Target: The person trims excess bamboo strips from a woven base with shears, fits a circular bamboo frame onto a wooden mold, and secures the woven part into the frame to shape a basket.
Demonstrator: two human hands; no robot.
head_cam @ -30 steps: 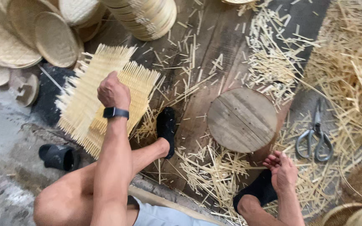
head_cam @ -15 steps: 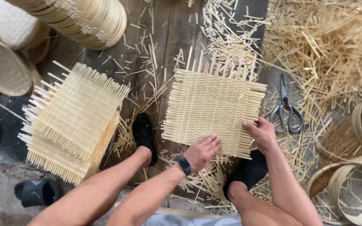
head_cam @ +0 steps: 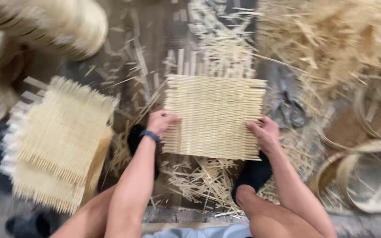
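Now shifted to opposite edges of woven bamboo mat [head_cam: 213, 117]: left hand [head_cam: 159, 122] gripping left edge, right hand [head_cam: 264, 133] clasping right; mat flat between feet, strips running crosswise, straight ahead, equally near both.

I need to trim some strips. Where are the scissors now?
In the head view, the scissors lie on the floor right of the woven bamboo mat, just above the right hand, among loose bamboo strips.
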